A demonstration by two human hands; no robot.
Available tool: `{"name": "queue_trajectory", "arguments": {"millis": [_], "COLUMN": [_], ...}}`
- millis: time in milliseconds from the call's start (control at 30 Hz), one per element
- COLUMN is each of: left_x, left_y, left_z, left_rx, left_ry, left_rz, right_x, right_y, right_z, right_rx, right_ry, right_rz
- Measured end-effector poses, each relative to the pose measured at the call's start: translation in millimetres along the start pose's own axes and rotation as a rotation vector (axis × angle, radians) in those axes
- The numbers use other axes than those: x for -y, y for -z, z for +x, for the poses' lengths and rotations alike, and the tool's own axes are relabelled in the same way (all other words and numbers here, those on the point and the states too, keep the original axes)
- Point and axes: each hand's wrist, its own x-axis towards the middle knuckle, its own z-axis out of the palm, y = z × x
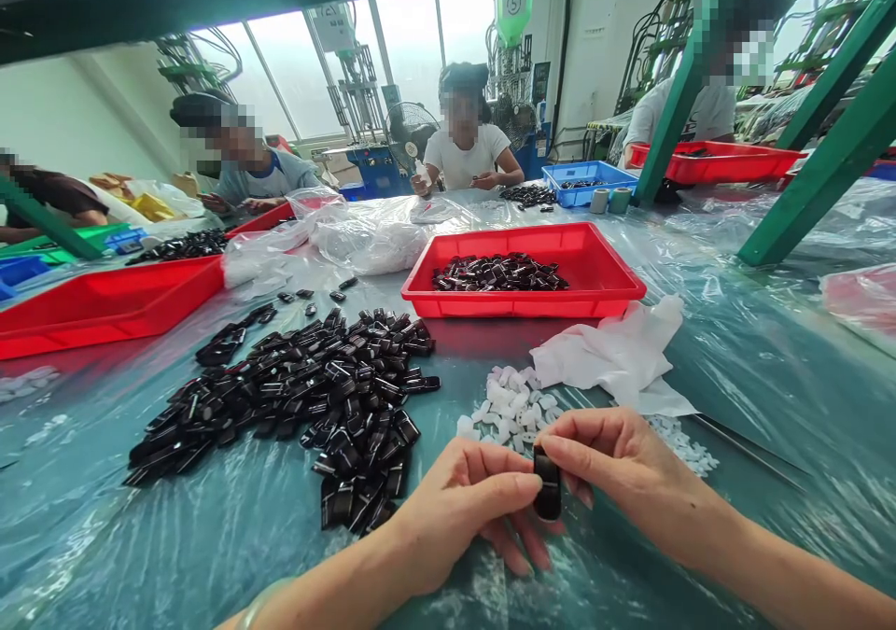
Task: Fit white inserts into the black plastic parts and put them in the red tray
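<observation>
Clear film covers the desk. At five o'clock, the left hand and right hand pinch a glossy black piece, probably light, stiff and slippery, best gripped by its long edges.

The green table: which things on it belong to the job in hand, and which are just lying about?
Likely part:
small glossy black piece, pinched by left hand and right hand
pile of similar black pieces
small white pieces, heaped
central red plastic tray of black pieces

Apparently lying about:
crumpled white sheet
thin metal tool
crumpled clear plastic bag
</observation>
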Motion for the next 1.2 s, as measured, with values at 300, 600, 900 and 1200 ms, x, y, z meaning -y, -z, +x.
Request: {"name": "queue_trajectory", "arguments": {"millis": [300, 600, 900, 1200], "left_x": [1.0, 0.7, -1.1, -0.6], "left_y": [-3.0, -2.7, 1.8, 0.8], "left_z": [2.0, -0.3, -0.4, 0.8], "left_rx": [-0.023, -0.031, -0.087, -0.134], "left_ry": [0.0, 0.003, -0.078, -0.068], "left_rz": [0.002, 0.07, 0.099, 0.085], "right_x": [1.7, 0.0, 1.4, 1.5], "right_y": [-1.7, -1.5, -1.3, 7.0], "right_z": [-2.2, -2.5, 0.8, -3.1], "right_rx": [0.026, -0.012, -0.044, -0.386], "right_ry": [-0.023, -0.002, 0.034, 0.296], "right_rz": [-0.009, -0.046, -0.075, -0.275]}}
